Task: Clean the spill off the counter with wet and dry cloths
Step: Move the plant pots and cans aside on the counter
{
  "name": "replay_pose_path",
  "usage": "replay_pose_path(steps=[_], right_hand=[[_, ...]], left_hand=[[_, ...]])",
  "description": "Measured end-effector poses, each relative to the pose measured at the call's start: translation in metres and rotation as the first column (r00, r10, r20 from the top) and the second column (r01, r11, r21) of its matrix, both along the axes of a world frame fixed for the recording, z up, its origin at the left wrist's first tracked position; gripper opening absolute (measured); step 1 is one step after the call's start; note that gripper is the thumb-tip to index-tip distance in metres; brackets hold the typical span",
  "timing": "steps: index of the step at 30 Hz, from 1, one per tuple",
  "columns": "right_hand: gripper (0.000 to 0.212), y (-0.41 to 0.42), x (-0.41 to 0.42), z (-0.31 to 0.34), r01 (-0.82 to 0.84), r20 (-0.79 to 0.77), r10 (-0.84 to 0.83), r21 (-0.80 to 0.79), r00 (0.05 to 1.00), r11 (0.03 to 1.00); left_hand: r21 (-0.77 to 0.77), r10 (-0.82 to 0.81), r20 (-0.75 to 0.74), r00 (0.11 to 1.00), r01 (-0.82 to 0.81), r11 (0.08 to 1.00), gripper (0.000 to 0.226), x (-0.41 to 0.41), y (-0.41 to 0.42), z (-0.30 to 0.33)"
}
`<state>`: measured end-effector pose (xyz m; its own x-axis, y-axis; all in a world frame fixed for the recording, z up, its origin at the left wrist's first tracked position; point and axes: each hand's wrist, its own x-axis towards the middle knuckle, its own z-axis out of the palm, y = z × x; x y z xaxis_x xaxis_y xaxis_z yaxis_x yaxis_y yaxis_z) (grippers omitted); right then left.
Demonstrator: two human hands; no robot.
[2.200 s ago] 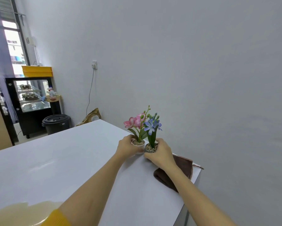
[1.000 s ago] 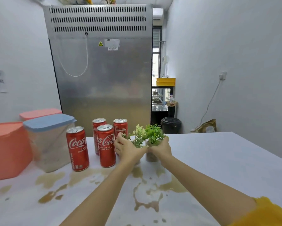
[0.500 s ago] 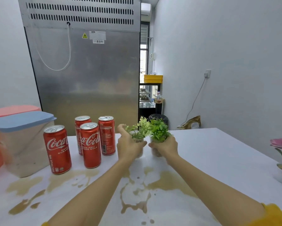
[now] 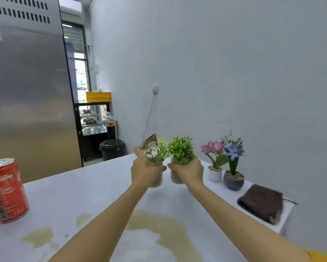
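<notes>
**Small plants lifted off the bench, spill not yet wiped**

The spill (image 4: pixel 164 229) lay on the white bench (image 4: pixel 87 188) close to the camera, between the forearms: a thin tan, see-through film w/ ragged edges, plus smaller patches to the left near the red cans (image 4: pixel 6 190). It looked wet and untouched. The brown cloth (image 4: pixel 261 204) sat folded at the right end of the bench, well apart from the spill; no second cloth showed.

Left hand (image 4: pixel 144 172) had its fingers curled round a pale-leaved plant pot (image 4: pixel 157 163); right hand (image 4: pixel 189 172) was wrapped the same way round a greener plant pot (image 4: pixel 179 161). Both pots were upright, above the bench, side by side, knuckles nearly touching. Prob. they were being carried toward the pink flower pot (image 4: pixel 214 173) and blue flower pot (image 4: pixel 233 178) by the wall, so the wet area was free for wiping.

Behind: steel fridge (image 4: pixel 26 91), black bin (image 4: pixel 112 149).
</notes>
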<state>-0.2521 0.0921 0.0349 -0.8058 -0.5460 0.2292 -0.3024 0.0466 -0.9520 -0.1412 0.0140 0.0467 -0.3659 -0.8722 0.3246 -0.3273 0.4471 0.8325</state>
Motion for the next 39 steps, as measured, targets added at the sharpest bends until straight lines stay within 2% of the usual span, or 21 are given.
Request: replay_pose_path(steps=[3, 6, 9, 13, 15, 21, 22, 24, 27, 30, 33, 39], right_hand=[[0.036, 0.029, -0.027, -0.014, 0.144, -0.08, -0.145, -0.026, 0.986, 0.989], [0.044, 0.049, -0.05, -0.027, 0.26, -0.114, -0.261, -0.022, 0.959, 0.965], [0.036, 0.067, -0.061, -0.036, 0.331, -0.174, -0.325, 0.004, 0.929, 0.944], [0.04, 0.08, -0.068, -0.045, 0.387, -0.233, -0.379, -0.012, 0.895, 0.922], [0.048, 0.085, -0.073, -0.046, 0.377, -0.23, -0.364, 0.013, 0.902, 0.926], [0.093, 0.094, -0.064, -0.042, 0.374, -0.16, -0.37, -0.009, 0.915, 0.928], [0.096, 0.096, -0.061, -0.043, 0.4, -0.154, -0.394, 0.004, 0.906, 0.917], [0.085, 0.099, -0.054, -0.045, 0.442, -0.158, -0.438, -0.009, 0.885, 0.897], [0.064, 0.099, -0.042, -0.047, 0.374, -0.081, -0.374, -0.013, 0.924, 0.927], [0.047, 0.089, -0.029, -0.048, 0.279, -0.002, -0.279, 0.0, 0.96, 0.96], [0.033, 0.073, -0.012, -0.042, 0.154, 0.076, -0.153, -0.013, 0.985, 0.988], [0.031, 0.026, 0.03, -0.017, -0.045, 0.073, 0.046, -0.01, 0.996, 0.999]], left_hand=[[0.007, -0.092, 0.009, 0.996, 0.091, 0.996, 0.09, -0.036, 0.017, -0.001], [0.031, -0.18, 0.012, 0.984, 0.18, 0.983, 0.088, -0.067, 0.034, 0.001], [0.022, -0.24, 0.033, 0.97, 0.239, 0.971, 0.085, -0.09, 0.054, -0.002], [0.01, -0.276, 0.051, 0.96, 0.276, 0.961, 0.082, -0.112, 0.067, -0.014], [-0.009, -0.293, 0.063, 0.954, 0.294, 0.956, 0.085, -0.118, 0.069, -0.019], [-0.011, -0.389, 0.079, 0.918, 0.391, 0.92, 0.088, -0.121, 0.07, -0.026], [0.007, -0.415, 0.08, 0.906, 0.416, 0.909, 0.091, -0.121, 0.067, -0.026], [0.037, -0.459, 0.069, 0.886, 0.458, 0.888, 0.103, -0.117, 0.063, -0.027], [0.01, -0.494, 0.045, 0.868, 0.494, 0.869, 0.116, -0.108, 0.057, -0.025], [-0.026, -0.471, 0.057, 0.88, 0.473, 0.881, 0.115, -0.092, 0.049, -0.02], [-0.052, -0.379, 0.068, 0.923, 0.383, 0.922, 0.102, -0.068, 0.036, -0.013], [-0.094, -0.114, 0.055, 0.992, 0.119, 0.988, 0.076, 0.01, 0.001, 0.008]])
